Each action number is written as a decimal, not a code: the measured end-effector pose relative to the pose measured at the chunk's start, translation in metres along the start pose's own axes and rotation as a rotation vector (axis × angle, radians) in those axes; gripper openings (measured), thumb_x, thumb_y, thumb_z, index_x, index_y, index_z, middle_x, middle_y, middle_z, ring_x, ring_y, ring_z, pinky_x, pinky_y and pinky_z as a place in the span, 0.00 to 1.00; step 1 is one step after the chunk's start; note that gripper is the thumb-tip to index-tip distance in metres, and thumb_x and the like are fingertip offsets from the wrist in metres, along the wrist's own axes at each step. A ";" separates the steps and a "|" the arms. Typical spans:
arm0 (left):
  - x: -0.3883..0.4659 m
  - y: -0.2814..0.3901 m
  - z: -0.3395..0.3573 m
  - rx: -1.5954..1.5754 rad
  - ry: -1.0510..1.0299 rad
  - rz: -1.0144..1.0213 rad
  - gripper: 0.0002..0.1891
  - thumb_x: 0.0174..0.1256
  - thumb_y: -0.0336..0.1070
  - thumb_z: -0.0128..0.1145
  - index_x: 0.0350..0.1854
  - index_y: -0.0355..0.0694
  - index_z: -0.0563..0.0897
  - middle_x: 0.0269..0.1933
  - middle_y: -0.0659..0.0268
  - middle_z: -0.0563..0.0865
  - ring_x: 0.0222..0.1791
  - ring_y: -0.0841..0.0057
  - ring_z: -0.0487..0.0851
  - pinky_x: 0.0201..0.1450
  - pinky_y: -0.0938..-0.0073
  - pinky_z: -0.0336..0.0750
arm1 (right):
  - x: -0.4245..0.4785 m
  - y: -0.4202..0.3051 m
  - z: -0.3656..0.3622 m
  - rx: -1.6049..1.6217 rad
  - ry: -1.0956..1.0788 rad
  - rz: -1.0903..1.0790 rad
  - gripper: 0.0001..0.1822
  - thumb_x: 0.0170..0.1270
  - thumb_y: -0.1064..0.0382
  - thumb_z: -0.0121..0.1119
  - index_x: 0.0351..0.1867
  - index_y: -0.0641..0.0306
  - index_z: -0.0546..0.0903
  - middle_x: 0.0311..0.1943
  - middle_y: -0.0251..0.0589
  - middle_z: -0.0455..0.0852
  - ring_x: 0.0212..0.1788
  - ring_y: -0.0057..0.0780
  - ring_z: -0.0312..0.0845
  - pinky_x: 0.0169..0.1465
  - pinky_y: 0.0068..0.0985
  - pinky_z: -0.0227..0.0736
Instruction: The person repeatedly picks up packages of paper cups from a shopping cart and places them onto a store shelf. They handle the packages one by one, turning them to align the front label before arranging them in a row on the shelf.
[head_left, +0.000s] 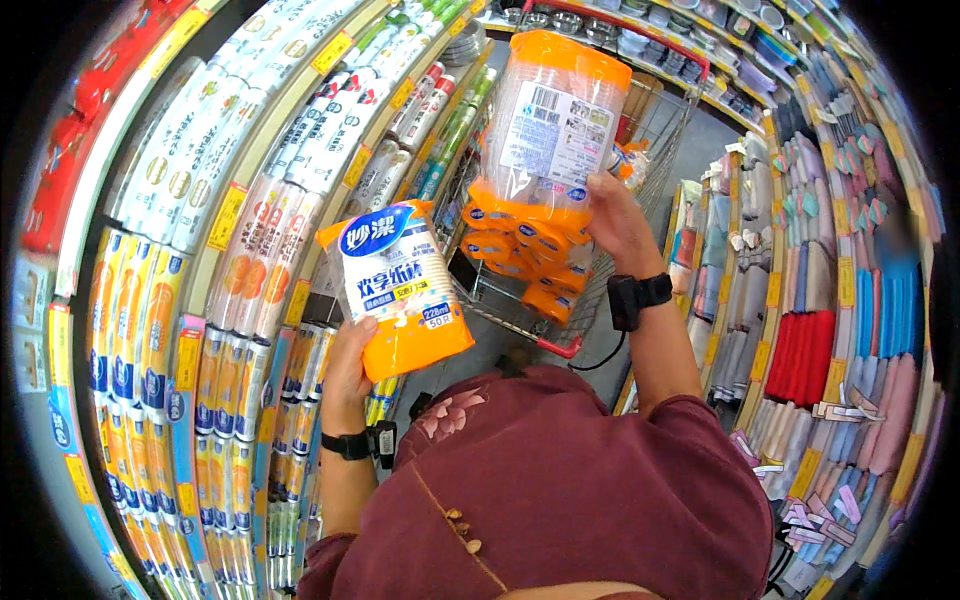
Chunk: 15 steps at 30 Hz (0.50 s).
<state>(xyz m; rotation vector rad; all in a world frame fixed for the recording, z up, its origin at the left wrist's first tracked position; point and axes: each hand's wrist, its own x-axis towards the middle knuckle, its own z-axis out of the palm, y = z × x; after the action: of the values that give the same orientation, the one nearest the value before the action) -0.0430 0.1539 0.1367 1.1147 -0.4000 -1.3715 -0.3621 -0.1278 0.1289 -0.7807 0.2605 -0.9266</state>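
In my left hand is an orange and clear plastic pack of paper cups, tilted, its printed front facing up. My right hand grips the lower right side of a larger clear pack of stacked plastic containers or cups with orange ends and a white label bearing writing. That pack is held above a wire shopping cart. Beneath it, several orange-wrapped packs lie in the cart, partly hidden by the pack in my right hand.
On the left, tall shelves carry rolls in printed wrappers and yellow-orange packages. Folded towels fill the shelves on the right. Metal bowls stand on a shelf beyond the cart. The cart's red handle part is close to my body.
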 end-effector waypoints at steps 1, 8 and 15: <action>0.000 0.000 0.000 0.004 -0.001 0.002 0.28 0.73 0.36 0.60 0.69 0.29 0.69 0.61 0.51 0.84 0.58 0.64 0.87 0.61 0.65 0.83 | -0.002 0.001 0.003 -0.007 0.002 0.007 0.37 0.67 0.58 0.66 0.74 0.67 0.65 0.70 0.44 0.76 0.70 0.37 0.74 0.74 0.38 0.69; -0.003 0.006 0.005 0.024 -0.038 0.026 0.30 0.73 0.37 0.60 0.71 0.28 0.67 0.63 0.49 0.82 0.61 0.63 0.85 0.63 0.64 0.81 | -0.008 0.006 0.007 -0.136 -0.014 0.033 0.38 0.65 0.58 0.67 0.74 0.67 0.66 0.68 0.43 0.77 0.69 0.37 0.75 0.74 0.37 0.68; -0.008 0.004 0.003 0.113 0.000 0.083 0.29 0.74 0.43 0.59 0.67 0.26 0.71 0.60 0.50 0.85 0.56 0.63 0.88 0.59 0.64 0.84 | -0.011 0.007 0.024 -0.175 -0.012 0.039 0.38 0.65 0.58 0.67 0.74 0.68 0.66 0.68 0.43 0.77 0.68 0.36 0.75 0.73 0.36 0.68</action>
<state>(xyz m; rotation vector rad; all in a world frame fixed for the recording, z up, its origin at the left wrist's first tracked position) -0.0450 0.1594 0.1447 1.1777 -0.5228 -1.2890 -0.3524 -0.1045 0.1399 -0.9388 0.3479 -0.8702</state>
